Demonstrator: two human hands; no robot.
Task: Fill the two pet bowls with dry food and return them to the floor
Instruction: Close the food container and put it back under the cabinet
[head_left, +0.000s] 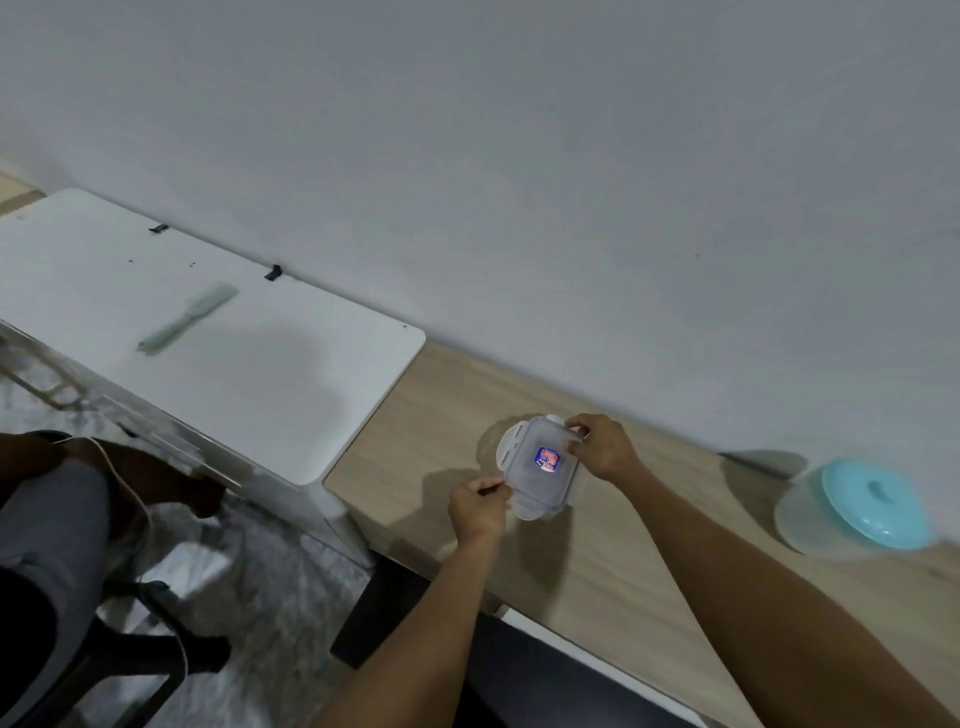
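Two hands (478, 509) (602, 447) grip one lidded container (543, 467); one spatula (187, 317) apart.

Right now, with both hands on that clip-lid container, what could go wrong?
1. The left hand and right hand grip opposite sides of the clear container; a flap releasing suddenly could jolt it and scatter whatever it holds.
2. The tub with the turquoise lid stands close beside the right forearm, so an elbow swing might knock it.

Dim, flat indoor light, greyish cast. Soft shadows fall left of the clear container (540, 465) onto the wooden counter (597, 545). Whole frame soft; the teal-lidded tub (857, 506) right of the container is smeared by motion blur. Wide-angle bending tilts the counter line. No glare.
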